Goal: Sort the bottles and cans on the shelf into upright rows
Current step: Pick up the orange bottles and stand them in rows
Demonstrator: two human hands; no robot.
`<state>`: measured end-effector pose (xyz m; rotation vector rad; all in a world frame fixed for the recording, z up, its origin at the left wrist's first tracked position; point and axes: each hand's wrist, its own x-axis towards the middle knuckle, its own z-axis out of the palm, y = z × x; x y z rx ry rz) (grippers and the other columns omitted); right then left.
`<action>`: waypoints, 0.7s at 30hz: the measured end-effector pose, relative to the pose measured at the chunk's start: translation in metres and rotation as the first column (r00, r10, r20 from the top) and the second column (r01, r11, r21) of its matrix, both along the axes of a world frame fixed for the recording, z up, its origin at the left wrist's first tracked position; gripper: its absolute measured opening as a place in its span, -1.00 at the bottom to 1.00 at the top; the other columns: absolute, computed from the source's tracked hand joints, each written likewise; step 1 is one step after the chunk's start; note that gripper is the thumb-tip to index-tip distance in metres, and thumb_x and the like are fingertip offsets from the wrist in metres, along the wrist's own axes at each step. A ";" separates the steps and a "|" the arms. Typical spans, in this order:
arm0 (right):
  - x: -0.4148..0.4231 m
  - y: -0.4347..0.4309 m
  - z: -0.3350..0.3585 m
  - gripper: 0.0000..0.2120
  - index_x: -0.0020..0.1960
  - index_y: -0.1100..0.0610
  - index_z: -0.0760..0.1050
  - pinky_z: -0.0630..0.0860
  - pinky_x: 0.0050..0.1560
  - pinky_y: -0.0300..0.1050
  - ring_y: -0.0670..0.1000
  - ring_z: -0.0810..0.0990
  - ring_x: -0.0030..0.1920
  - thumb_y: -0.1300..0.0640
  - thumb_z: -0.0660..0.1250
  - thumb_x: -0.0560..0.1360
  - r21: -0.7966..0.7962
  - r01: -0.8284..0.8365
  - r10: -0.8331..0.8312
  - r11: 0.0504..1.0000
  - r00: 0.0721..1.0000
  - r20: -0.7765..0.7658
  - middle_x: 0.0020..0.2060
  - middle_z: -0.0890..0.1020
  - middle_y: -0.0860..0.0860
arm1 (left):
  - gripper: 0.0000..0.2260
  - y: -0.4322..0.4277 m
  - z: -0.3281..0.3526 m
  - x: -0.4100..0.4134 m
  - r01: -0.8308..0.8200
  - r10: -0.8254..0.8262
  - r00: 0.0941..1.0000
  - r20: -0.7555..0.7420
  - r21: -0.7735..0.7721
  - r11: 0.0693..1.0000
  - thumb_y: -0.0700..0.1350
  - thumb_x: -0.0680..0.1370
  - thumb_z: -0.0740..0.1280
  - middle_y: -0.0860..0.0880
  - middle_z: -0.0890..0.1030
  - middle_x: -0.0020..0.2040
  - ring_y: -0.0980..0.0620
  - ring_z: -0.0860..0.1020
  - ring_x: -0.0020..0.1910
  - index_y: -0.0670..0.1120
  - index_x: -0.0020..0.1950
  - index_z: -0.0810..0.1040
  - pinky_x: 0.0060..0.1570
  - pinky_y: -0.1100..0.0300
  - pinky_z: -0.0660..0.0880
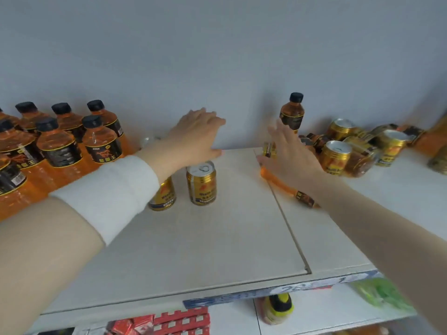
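both hands released over the shelf

my left hand (196, 136) reaches flat, fingers straight and holding nothing, above two upright cans (201, 183). my right hand (287, 153) is also released, over a lying bottle (285, 187) and near the tumbled can pile (338, 158). upright bottles (60, 146) stand left. bare shelf (217, 238) runs to the front edge.

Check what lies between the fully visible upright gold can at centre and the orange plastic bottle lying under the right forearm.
Nothing: the head view shows only bare pale shelf board, crossed by a seam, between gold can and lying bottle.
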<state>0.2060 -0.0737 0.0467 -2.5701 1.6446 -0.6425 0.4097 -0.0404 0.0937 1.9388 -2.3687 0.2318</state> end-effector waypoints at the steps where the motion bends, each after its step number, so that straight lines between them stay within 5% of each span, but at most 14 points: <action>1: -0.020 -0.009 0.010 -0.35 0.51 0.11 -0.02 0.03 0.48 0.06 0.15 -0.02 0.52 -0.10 0.16 0.55 -0.013 0.006 -0.008 1.000 0.993 -0.118 0.53 -0.03 0.09 | -0.37 -0.008 0.003 -0.020 0.019 -0.018 0.999 0.041 -0.014 1.000 0.09 0.56 0.24 -0.13 0.08 0.55 -0.12 0.00 0.54 -0.07 0.53 0.07 0.48 0.00 -0.07; 6: -0.114 -0.043 0.039 -0.31 0.52 0.14 -0.10 -0.11 0.49 0.08 0.20 -0.13 0.52 -0.14 0.11 0.56 -0.126 0.033 -0.093 0.991 0.855 -0.510 0.53 -0.08 0.13 | -0.47 -0.044 0.008 -0.122 0.044 -0.035 0.987 0.157 -0.052 0.998 0.06 0.56 0.24 -0.16 0.31 0.45 -0.18 0.18 0.48 -0.12 0.46 0.24 0.46 -0.10 0.02; 12: -0.186 -0.055 0.034 -0.32 0.50 0.19 -0.02 -0.04 0.49 0.08 0.21 -0.05 0.51 -0.13 0.11 0.55 -0.096 0.044 -0.082 0.994 0.891 -0.447 0.51 0.05 0.15 | -0.54 -0.057 -0.018 -0.195 0.033 -0.035 0.986 0.161 0.013 0.999 0.03 0.54 0.25 -0.13 0.41 0.37 -0.14 0.34 0.36 -0.12 0.40 0.33 0.37 -0.06 0.20; 21: -0.184 -0.084 0.011 -0.35 0.49 0.21 0.02 0.21 0.40 0.02 0.18 0.16 0.47 -0.10 0.15 0.56 0.072 -0.013 0.027 0.997 0.977 -0.209 0.46 0.20 0.20 | -0.40 -0.075 -0.049 -0.172 0.049 -0.056 0.998 0.016 0.287 0.957 0.14 0.32 0.47 0.05 0.52 0.23 0.01 0.49 0.19 0.09 0.32 0.41 0.19 0.03 0.44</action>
